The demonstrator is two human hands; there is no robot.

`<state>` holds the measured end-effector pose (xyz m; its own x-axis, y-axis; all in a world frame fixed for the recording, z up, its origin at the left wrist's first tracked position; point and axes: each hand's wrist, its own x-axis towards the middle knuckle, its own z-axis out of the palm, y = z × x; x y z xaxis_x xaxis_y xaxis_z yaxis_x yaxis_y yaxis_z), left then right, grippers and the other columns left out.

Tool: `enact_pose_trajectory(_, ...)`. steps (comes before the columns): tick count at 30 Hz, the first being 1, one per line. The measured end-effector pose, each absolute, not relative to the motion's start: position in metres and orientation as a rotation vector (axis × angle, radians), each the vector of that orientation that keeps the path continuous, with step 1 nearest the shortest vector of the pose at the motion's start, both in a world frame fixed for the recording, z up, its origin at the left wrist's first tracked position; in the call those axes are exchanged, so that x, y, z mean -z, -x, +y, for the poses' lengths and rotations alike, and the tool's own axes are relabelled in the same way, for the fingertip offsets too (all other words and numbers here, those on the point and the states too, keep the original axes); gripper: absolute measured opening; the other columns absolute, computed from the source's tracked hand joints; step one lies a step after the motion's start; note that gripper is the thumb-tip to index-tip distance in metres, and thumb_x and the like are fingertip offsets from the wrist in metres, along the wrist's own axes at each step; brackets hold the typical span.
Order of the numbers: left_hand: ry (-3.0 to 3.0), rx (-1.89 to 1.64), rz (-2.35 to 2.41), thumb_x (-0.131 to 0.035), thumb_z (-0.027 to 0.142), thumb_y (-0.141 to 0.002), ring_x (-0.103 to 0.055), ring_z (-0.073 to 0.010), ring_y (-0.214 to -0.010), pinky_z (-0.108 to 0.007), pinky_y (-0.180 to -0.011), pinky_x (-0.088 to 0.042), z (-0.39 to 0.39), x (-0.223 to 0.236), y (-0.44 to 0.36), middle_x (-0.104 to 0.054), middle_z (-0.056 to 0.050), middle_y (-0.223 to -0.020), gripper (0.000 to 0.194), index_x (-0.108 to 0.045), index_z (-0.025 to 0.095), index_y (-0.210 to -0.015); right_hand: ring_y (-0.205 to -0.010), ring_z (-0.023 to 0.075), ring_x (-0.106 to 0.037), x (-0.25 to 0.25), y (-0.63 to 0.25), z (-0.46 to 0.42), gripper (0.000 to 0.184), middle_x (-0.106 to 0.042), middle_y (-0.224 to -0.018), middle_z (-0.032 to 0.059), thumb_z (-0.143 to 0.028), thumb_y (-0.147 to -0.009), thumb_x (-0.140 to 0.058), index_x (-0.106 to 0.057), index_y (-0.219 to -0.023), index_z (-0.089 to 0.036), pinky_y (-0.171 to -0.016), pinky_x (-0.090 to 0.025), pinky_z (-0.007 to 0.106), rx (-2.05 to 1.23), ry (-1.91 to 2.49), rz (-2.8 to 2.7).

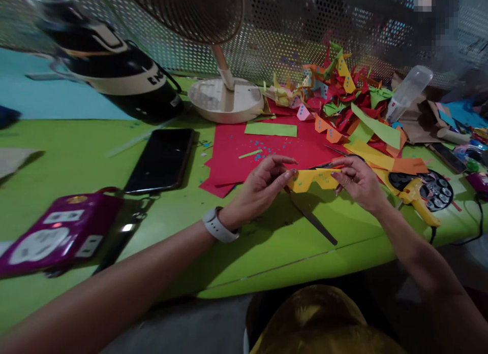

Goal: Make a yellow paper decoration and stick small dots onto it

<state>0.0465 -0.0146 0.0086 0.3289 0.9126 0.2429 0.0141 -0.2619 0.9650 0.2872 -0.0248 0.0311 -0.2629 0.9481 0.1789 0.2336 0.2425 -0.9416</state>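
Note:
A small strip of yellow paper [313,180], cut into a zigzag edge with small dots on it, is stretched between my two hands above the green table. My left hand [269,184], with a pale watch strap at the wrist, pinches the strip's left end. At the other end, the thumb and fingers of my right hand [356,181] grip it. Beneath the hands lies a dark, narrow blade-like strip [316,224]. Behind them is red paper [232,148] sprinkled with tiny blue bits, carrying a light green paper strip [270,129].
A heap of coloured paper cuttings [343,90] fills the back right. A yellow glue gun [419,204] lies at right by a round black tray [438,189]. To the left are a phone [162,158], purple box [72,227], large bottle [122,69] and fan [229,97].

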Motion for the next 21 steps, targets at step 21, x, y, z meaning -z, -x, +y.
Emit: enact_pose_trajectory(21,-1.541,-1.025,0.924,-0.057,0.039,-0.092,-0.065,-0.0142,-0.071,-0.028,-0.067,-0.053,-0.017,0.001,-0.043,-0.064,0.000,-0.077,0.033,-0.054,0.018,-0.118,-0.062,0.0118,-0.066,-0.017,-0.293,-0.018,0.028,-0.062,-0.076,-0.0016,-0.044,-0.089,-0.061,-0.062,-0.105,-0.022,-0.060,-0.059,0.028,-1.111,1.134,-1.706)
